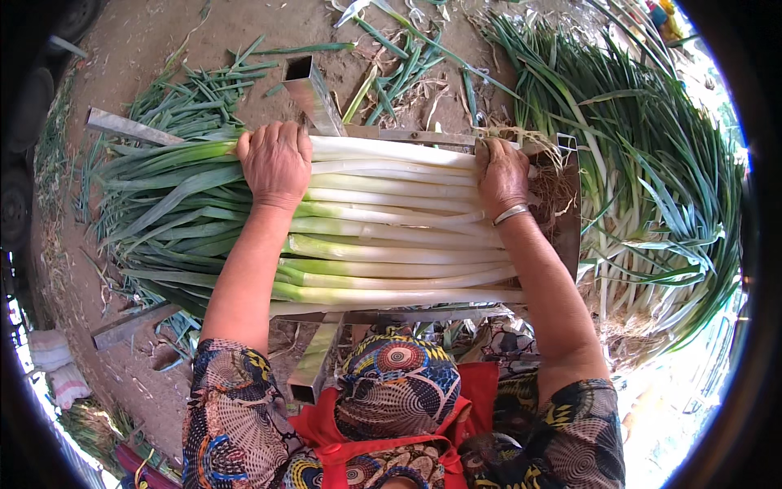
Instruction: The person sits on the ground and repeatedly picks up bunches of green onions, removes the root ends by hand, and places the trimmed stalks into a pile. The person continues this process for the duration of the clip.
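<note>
Before me a layer of long green onions (397,232) lies side by side across a metal rack, white stems in the middle and green leaves fanning out to the left. My left hand (275,162) grips the far edge of the layer where green meets white, its fingers curled over the outermost stems. At the root end, my right hand (502,174) is curled over the same far stems; a metal bangle (510,214) circles that wrist. Stringy roots (557,195) stick out past it against the rack's end plate (571,244).
Square metal tubes (314,95) jut from the rack's far and near sides. A big heap of untrimmed green onions (641,153) lies to the right. Cut leaf pieces (195,91) litter the dirt floor (146,36). Sacks (58,363) rest at the left rim.
</note>
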Motion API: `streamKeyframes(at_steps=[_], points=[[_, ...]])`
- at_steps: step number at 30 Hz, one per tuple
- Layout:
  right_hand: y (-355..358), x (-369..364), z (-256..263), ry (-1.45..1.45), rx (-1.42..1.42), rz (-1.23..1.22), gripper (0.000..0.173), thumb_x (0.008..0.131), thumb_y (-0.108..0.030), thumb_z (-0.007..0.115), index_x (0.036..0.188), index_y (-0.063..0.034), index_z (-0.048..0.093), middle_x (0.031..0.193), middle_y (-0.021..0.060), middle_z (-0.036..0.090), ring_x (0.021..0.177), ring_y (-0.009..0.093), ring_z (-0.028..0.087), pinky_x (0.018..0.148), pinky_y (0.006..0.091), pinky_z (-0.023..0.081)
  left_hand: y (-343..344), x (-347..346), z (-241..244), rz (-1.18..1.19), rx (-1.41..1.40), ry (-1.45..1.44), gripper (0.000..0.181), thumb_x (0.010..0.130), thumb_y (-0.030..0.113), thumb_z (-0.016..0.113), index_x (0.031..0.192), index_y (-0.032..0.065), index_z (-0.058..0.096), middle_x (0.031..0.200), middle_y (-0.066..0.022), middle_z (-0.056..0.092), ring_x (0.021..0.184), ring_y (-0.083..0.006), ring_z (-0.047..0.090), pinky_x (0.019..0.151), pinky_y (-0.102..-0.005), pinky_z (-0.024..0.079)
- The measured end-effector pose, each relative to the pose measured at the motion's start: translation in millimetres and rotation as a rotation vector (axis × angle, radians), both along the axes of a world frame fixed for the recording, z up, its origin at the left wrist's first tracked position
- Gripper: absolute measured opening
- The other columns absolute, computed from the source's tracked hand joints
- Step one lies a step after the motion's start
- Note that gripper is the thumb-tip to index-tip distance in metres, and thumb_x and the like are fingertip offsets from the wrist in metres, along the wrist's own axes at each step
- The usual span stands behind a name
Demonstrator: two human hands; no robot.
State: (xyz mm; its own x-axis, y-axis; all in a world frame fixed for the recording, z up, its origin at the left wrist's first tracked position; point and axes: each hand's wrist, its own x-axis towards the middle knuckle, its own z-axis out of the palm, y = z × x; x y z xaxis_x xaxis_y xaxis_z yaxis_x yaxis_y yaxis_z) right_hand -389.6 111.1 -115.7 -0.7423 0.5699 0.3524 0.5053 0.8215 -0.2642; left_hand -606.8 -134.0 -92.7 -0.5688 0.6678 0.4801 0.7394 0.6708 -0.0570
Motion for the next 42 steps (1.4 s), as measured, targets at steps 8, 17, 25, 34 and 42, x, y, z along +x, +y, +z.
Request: streamKeyframes(at_steps=[8, 17, 25, 34, 42], points=[[17, -13, -12, -0.048, -0.010, -0.025, 0.024, 0.089, -0.029, 0.055, 0.077, -0.0090, 0.056, 0.080, 0.0102, 0.059, 0.083, 0.031, 0.056, 0.074, 0.0426, 0.041, 4, -6, 8, 0.023, -0.137, -0.088, 0.023, 0.089, 0.028, 0.045, 0.075, 0.0124, 0.055, 0.079, -0.0047, 0.058, 0.082, -0.0230, 0.056, 0.080, -0.0385, 0.037], [-7, 6, -6, 0.035, -0.022, 0.004, 0.020, 0.088, -0.024, 0.050, 0.099, -0.0101, 0.061, 0.097, 0.0106, 0.061, 0.096, 0.030, 0.051, 0.090, 0.0429, 0.034, -21, 27, 14, -0.135, -0.060, -0.143, 0.025, 0.088, 0.024, 0.051, 0.109, 0.0130, 0.060, 0.107, -0.0042, 0.058, 0.105, -0.0243, 0.051, 0.098, -0.0420, 0.029], [-7, 11, -4, 0.109, -0.026, 0.125, 0.024, 0.086, -0.030, 0.055, 0.100, -0.0116, 0.062, 0.101, 0.0066, 0.060, 0.100, 0.026, 0.051, 0.096, 0.0411, 0.030, -20, 26, 2, -0.116, -0.015, -0.055, 0.030, 0.093, 0.027, 0.043, 0.113, 0.0104, 0.056, 0.114, -0.0065, 0.056, 0.111, -0.0252, 0.049, 0.103, -0.0471, 0.024], [5, 1, 47, -0.323, -0.328, 0.286, 0.040, 0.076, -0.036, 0.069, 0.108, -0.0129, 0.062, 0.109, 0.0075, 0.056, 0.107, 0.028, 0.048, 0.093, 0.0419, 0.034, -20, 22, -1, -0.121, 0.036, -0.042, 0.031, 0.094, 0.029, 0.042, 0.113, 0.0085, 0.055, 0.115, -0.0080, 0.056, 0.113, -0.0266, 0.049, 0.105, -0.0489, 0.022], [8, -5, 57, -0.283, -0.169, 0.279, 0.035, 0.077, -0.030, 0.067, 0.106, -0.0113, 0.059, 0.099, 0.0084, 0.058, 0.098, 0.029, 0.053, 0.089, 0.0428, 0.038, -19, 22, -1, -0.147, 0.116, 0.015, 0.032, 0.092, 0.031, 0.049, 0.115, 0.0100, 0.056, 0.118, -0.0073, 0.055, 0.115, -0.0254, 0.048, 0.106, -0.0492, 0.022]])
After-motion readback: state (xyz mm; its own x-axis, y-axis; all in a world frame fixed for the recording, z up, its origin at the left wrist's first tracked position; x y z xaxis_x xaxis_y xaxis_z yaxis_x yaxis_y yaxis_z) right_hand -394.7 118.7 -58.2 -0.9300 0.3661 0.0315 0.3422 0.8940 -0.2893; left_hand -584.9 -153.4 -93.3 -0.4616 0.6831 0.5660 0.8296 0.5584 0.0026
